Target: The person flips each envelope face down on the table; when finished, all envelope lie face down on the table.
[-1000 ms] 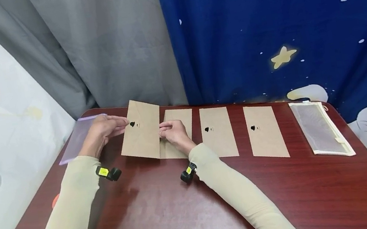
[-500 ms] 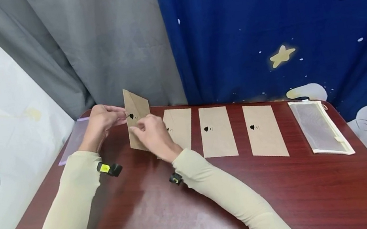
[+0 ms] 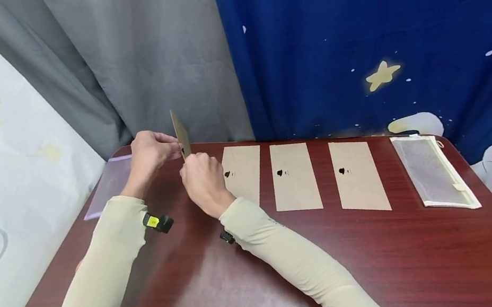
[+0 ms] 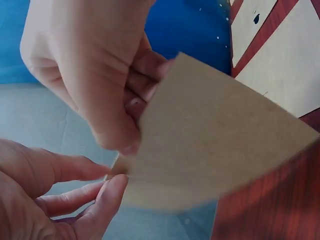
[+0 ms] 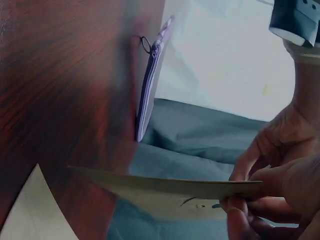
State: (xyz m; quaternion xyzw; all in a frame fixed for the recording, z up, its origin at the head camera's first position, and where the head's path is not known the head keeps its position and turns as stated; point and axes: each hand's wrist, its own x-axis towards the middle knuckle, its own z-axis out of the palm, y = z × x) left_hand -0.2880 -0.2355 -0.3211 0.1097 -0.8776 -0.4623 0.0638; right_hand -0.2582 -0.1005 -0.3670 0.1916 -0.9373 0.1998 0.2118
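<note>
A brown kraft-paper envelope (image 3: pixel 181 133) stands nearly edge-on above the table's far left part. My left hand (image 3: pixel 149 155) pinches its left edge. My right hand (image 3: pixel 204 181) grips its near edge, back of the hand toward the head camera. Seen from the left wrist, the envelope's plain face (image 4: pixel 215 125) is tilted, and fingers of both hands meet at one edge. A dark printed mark shows on the envelope (image 5: pixel 150 195) in the right wrist view. On the table, a matching envelope (image 3: pixel 243 162) with a small black hat print lies just to the right.
Two more hat-printed envelopes, one in the middle (image 3: pixel 297 188) and one farther right (image 3: pixel 362 183), lie in a row. A white-edged mesh zip pouch (image 3: pixel 432 172) lies at the right end, a purple zip pouch (image 3: pixel 109 188) at the left. Curtains (image 3: pixel 162 54) hang behind the table (image 3: pixel 230 295).
The held envelope has lifted and turned from nearly facing the head camera to edge-on. My right hand has moved left from its right edge to its near edge; my left hand has risen slightly.
</note>
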